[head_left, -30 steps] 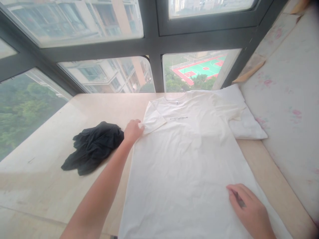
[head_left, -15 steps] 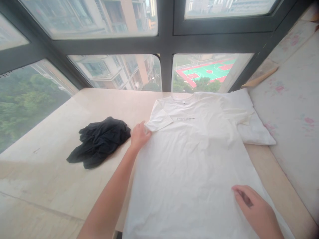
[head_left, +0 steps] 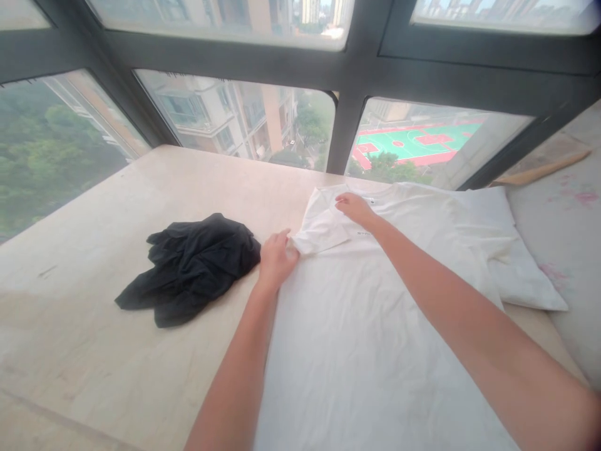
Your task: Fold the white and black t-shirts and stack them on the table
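Note:
A white T-shirt [head_left: 347, 326] is spread out with its collar toward the window and small dark print on the chest. My left hand [head_left: 278, 258] is closed on the edge of its left sleeve, thumb and fingers pinching the cloth. Over the shoulder beside the collar is my right hand [head_left: 355, 210], its fingers drawn together; whether cloth is between them is hidden. The right forearm crosses above the shirt and covers part of the print. A crumpled black garment [head_left: 197, 269] lies just left of my left hand.
The shirt and the black garment rest on a pale ledge [head_left: 70, 326]. Under the right sleeve lies a folded white cloth [head_left: 530, 275]. Dark window frames [head_left: 225, 59] border the far side, and a flower-patterned surface [head_left: 573, 250] stands at the right.
My right hand has moved from the shirt's lower right up to the shoulder by the collar. My left hand stays at the sleeve. The view has shifted and tilted slightly.

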`<state>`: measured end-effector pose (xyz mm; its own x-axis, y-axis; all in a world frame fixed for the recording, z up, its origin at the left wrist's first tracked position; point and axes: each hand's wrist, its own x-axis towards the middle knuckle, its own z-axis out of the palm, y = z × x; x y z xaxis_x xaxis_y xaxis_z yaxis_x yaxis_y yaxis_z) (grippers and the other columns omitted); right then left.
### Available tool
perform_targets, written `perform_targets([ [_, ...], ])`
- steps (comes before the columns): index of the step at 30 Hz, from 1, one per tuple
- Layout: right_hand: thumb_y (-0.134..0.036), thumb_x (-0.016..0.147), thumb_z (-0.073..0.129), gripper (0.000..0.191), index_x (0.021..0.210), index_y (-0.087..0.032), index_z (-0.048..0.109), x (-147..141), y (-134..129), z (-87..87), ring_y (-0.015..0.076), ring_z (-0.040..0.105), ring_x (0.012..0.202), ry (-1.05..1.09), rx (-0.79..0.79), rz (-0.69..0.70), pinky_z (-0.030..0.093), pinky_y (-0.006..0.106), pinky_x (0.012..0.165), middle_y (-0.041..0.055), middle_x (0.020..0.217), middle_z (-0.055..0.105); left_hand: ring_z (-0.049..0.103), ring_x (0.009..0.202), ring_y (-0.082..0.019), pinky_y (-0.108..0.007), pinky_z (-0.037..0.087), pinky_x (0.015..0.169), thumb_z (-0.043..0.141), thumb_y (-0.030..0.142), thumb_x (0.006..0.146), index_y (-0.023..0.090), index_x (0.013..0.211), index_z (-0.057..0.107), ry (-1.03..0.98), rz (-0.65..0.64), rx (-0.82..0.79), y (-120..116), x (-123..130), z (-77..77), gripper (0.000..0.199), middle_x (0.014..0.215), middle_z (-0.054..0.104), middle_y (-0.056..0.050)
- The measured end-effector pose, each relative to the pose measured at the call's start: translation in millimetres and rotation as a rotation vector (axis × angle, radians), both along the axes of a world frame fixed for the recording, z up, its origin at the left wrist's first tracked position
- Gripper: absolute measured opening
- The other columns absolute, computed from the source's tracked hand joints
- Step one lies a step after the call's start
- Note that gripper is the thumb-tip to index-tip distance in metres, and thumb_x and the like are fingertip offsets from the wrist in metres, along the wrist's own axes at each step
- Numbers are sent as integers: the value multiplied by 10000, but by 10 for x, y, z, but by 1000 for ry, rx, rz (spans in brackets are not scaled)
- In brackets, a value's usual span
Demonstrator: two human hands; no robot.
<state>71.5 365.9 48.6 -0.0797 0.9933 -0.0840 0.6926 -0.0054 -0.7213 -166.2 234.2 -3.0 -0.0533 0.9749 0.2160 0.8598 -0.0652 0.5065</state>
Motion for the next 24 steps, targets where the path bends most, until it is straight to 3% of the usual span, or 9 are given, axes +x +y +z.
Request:
perform_targets([
  [3, -220, 779, 572, 465, 1237, -143, 610, -302, 444, -180, 174, 632, 848, -15, -73, -52, 502, 294, 774, 98, 1074, 683, 594, 1003, -239, -368, 459, 943, 605, 147, 759, 139, 1331, 536, 34, -24, 16, -7, 18, 17, 576, 1090, 640, -107],
  [6, -224, 766, 572, 509, 1266, -127, 589, -459, 628, -290, 185, 628, 821, -41, -62, -65, 494, 292, 749, 100, 1006, 689, 594, 997, -239, -352, 459, 908, 578, 150, 796, 151, 1296, 566, 45, 38, 21, -9, 16, 26, 499, 1049, 649, -99],
  [10, -171, 704, 610, 417, 1113, -137, 681, -525, 756, -325, 193, 621, 846, -81, -30, -37, 481, 288, 784, 87, 990, 694, 615, 924, -204, -307, 458, 800, 579, 247, 871, 217, 1165, 644, -15, 89, 26, -6, 4, 36, 302, 1028, 667, -58],
  [13, -138, 684, 606, 334, 997, -151, 722, -537, 839, -313, 188, 622, 857, -98, -3, 0, 480, 281, 811, 70, 966, 703, 614, 896, -185, -289, 439, 750, 542, 222, 890, 231, 992, 674, -4, 117, 34, -15, 7, 52, 166, 994, 674, -35],
  [17, -155, 725, 586, 326, 1022, -163, 719, -581, 907, -343, 186, 620, 934, -116, 62, 22, 473, 285, 892, 68, 1022, 700, 594, 918, -211, -302, 419, 725, 559, 209, 856, 223, 881, 647, 108, 202, 23, -42, 32, 71, 92, 934, 662, -39],
  [24, -277, 801, 583, 293, 1025, -129, 701, -721, 935, -364, 213, 600, 973, -112, 104, 49, 462, 354, 935, 106, 1055, 675, 584, 911, -224, -322, 423, 742, 558, 249, 873, 227, 863, 632, 138, 162, 29, -46, 38, 59, 77, 923, 649, -47],
])
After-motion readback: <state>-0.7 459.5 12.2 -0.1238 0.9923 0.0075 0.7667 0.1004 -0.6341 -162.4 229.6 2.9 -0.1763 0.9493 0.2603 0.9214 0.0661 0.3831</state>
